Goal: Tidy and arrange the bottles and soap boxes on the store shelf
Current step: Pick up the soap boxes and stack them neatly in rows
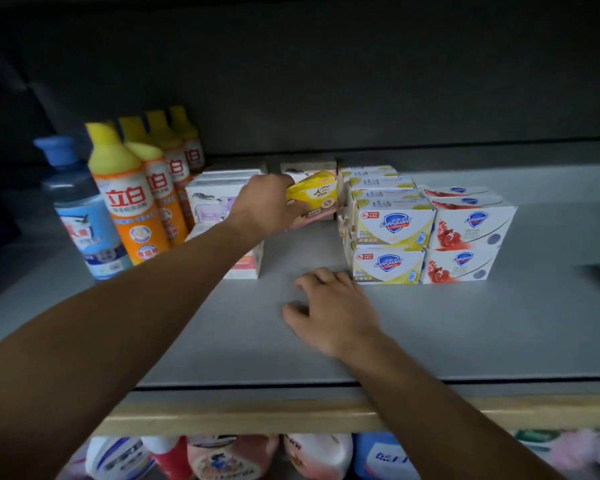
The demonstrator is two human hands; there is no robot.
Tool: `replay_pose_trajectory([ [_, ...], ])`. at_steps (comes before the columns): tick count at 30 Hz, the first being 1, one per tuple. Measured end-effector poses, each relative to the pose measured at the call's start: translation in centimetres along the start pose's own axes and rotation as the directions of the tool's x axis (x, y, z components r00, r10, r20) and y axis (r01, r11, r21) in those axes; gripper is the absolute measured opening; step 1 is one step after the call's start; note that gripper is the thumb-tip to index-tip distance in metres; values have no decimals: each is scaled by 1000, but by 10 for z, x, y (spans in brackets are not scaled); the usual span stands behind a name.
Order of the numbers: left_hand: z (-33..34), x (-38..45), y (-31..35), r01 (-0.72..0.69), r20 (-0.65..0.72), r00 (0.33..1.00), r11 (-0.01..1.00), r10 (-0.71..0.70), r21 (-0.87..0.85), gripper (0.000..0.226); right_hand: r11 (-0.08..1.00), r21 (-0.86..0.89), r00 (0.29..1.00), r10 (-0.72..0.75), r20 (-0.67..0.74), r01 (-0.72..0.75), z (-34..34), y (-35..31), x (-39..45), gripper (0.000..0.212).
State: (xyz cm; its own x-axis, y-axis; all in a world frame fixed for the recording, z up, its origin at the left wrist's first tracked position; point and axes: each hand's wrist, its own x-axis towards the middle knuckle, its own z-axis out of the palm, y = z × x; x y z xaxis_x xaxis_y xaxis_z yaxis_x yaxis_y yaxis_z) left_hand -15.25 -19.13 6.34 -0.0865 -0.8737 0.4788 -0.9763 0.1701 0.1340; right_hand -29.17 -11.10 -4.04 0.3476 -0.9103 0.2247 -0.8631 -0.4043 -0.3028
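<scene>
My left hand [269, 206] reaches deep over the grey shelf [430, 327] and grips a yellow soap box [317, 194] with a pink box [314, 218] under it, just above the shelf. My right hand [329, 311] rests flat on the shelf with fingers spread, touching the front lower yellow Safeguard box [388, 266]. Yellow Safeguard boxes stand stacked in a row, and red Safeguard boxes [465, 237] are stacked to their right. White boxes with a purple animal picture [210, 202] sit behind my left arm. Orange dish-soap bottles [132, 199] with yellow caps line the left.
A blue bottle [84, 220] stands at the far left beside the orange ones. A pink-and-white box [246, 266] lies under my left forearm. The shelf has a wooden front edge [291, 415]. Bottles and jugs [222, 457] fill the shelf below.
</scene>
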Motion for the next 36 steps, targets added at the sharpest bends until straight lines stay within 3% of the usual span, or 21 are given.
replay_pose_trajectory([
  [4, -38, -60, -12, 113, 16, 993, 920, -116, -376, 25, 998, 68, 1000, 2, 8, -3, -9, 0, 0, 49],
  [5, -42, -77, -16, 188, 88, 982, 813, -168, -551, 23, 985, 172, 1000, 20, -1, -20, -13, -1, -1, 48],
  [6, -45, -93, -21, 281, 188, 959, 643, -210, -712, 17, 944, 329, 999, 48, -15, -41, -17, -1, -3, 46],
  [7, -44, -109, -26, 368, 285, 928, 467, -241, -804, 13, 856, 514, 996, 84, -28, -58, -22, -1, -4, 44],
  [9, -39, -133, -35, 501, 447, 856, 201, -261, -842, 14, 548, 834, 992, 128, -15, -58, -31, -1, -9, 42],
  [11, -32, -149, -42, 608, 589, 773, 9, -236, -794, 14, 232, 970, 996, 73, 52, -68, -33, -9, -13, 46],
  [13, -27, -157, -48, 661, 670, 716, -116, -198, -741, 13, 122, 989, 996, -36, 87, -82, -29, -21, -15, 52],
  [17, -19, -161, -56, 636, 651, 747, -138, -139, -759, 18, 184, 982, 988, -140, 66, -40, -11, -34, -17, 51],
  [22, -15, -164, -62, 576, 596, 795, -172, -111, -799, 47, 348, 937, 1000, 14, -24, 18, 0, -32, -15, 36],
  [25, -12, -165, -64, 547, 563, 821, -153, -96, -823, 61, 406, 914, 995, 96, -41, -2, 5, -35, -14, 44],
  [29, -12, -166, -62, 525, 535, 835, -107, -125, -844, 53, 473, 881, 984, 170, -57, -31, 1, -40, -12, 55],
  [34, -13, -167, -59, 512, 516, 838, -70, -180, -856, 47, 470, 883, 980, 171, -101, 9, 1, -39, -15, 32],
  [36, -12, -168, -59, 509, 512, 839, -68, -186, -858, 41, 518, 855, 983, 136, -125, 37, 1, -37, -16, 49],
])
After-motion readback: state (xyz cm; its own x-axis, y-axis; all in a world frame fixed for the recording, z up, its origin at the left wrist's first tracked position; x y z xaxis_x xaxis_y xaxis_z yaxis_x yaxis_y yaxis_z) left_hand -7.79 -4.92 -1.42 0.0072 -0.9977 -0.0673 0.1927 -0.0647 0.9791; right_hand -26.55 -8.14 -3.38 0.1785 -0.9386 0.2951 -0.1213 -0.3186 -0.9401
